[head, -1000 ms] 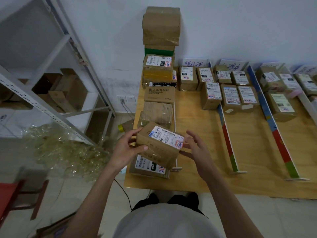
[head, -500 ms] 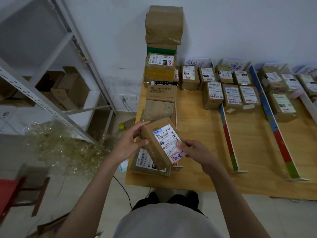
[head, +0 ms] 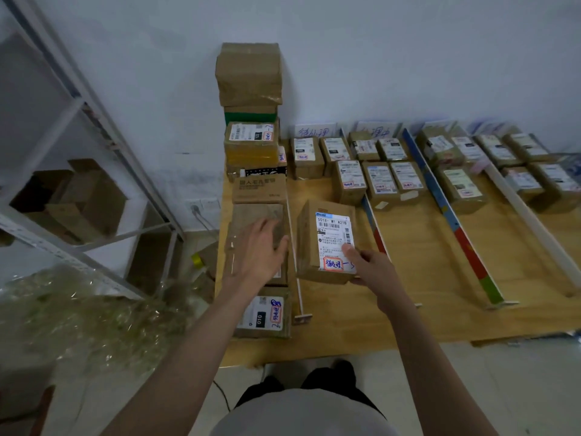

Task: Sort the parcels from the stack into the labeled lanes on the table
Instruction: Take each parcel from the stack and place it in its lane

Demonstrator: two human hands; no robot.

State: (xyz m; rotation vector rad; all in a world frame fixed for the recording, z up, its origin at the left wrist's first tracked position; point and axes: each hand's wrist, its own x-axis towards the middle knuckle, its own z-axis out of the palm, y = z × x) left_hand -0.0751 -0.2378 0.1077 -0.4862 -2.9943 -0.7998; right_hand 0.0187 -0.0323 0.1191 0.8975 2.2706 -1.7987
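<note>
Parcel point(head: 327, 240) label-up in leftmost lane, just right of white divider point(head: 294, 247); right hand point(head: 371, 267) grips its near right corner, thumb on label; left hand point(head: 262, 250) fingers spread, holding nothing, over stack point(head: 251, 190) at table point(head: 408, 309) left edge.

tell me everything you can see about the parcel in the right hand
The parcel is a brown cardboard box, taped, its white shipping label facing up with a barcode, printed text and a red-outlined handwritten mark near its close end. It lies lengthwise in the first lane. The right hand grips its near right corner, thumb on the label.
</note>
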